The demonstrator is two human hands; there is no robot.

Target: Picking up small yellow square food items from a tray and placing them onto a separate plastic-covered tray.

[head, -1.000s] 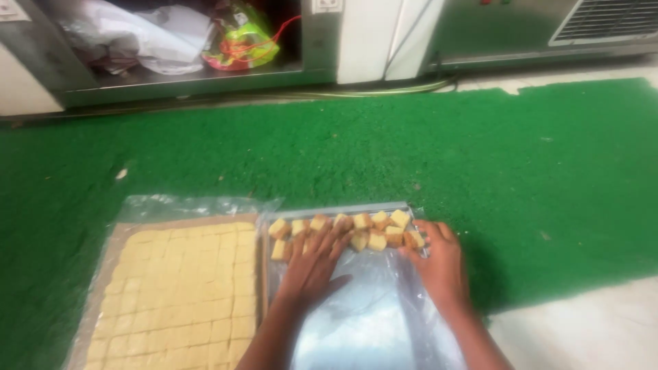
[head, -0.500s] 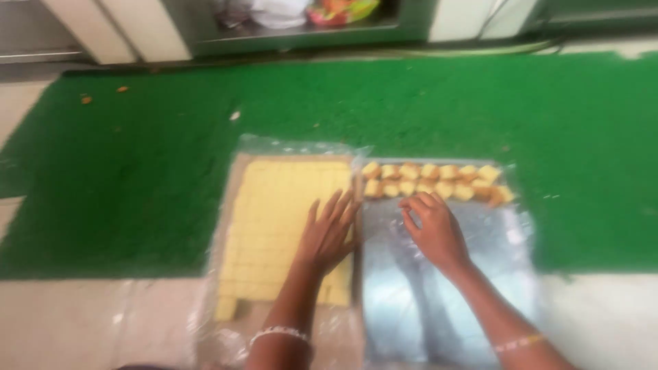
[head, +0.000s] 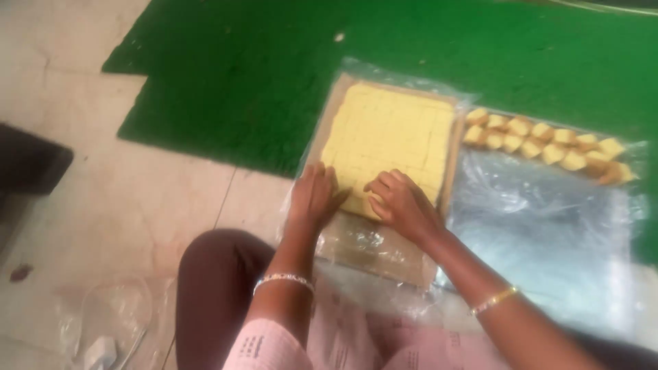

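Both hands work the near edge of the yellow cut slab (head: 387, 140): left hand (head: 314, 195) flat and open beside it, right hand (head: 401, 204) curled on an edge piece. Beyond the right hand, two rows of cubes (head: 548, 144) line the plastic-lined tray (head: 548, 233); most of the slab remains.

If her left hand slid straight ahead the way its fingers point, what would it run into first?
Probably the yellow slab of cut square sweets: the left hand already rests at its near edge, fingers pointing up along it.

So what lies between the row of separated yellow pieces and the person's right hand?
In the head view, only bare crinkled plastic sheet lies between the pieces and the right hand.
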